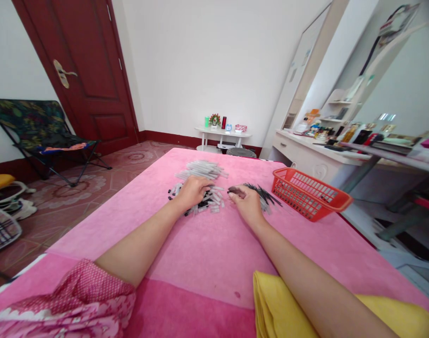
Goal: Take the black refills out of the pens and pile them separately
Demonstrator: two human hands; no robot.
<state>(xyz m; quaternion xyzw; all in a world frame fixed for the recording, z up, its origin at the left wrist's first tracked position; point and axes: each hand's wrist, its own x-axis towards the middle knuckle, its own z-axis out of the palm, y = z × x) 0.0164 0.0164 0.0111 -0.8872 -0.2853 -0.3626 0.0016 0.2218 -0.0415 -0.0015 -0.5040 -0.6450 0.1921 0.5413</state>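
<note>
- Left hand (pixel 196 191) curls over short pieces (pixel 214 203); any grip is hidden.
- Right hand (pixel 245 201) bends nearly closed beside black rods (pixel 267 194) (its hold, too, cannot be told).
- Pale tubes (pixel 203 169) lie beyond, basket (pixel 299 199) at right, apparently kept apart for easy reach.

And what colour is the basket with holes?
The basket is orange-red; the head view shows it.
</note>
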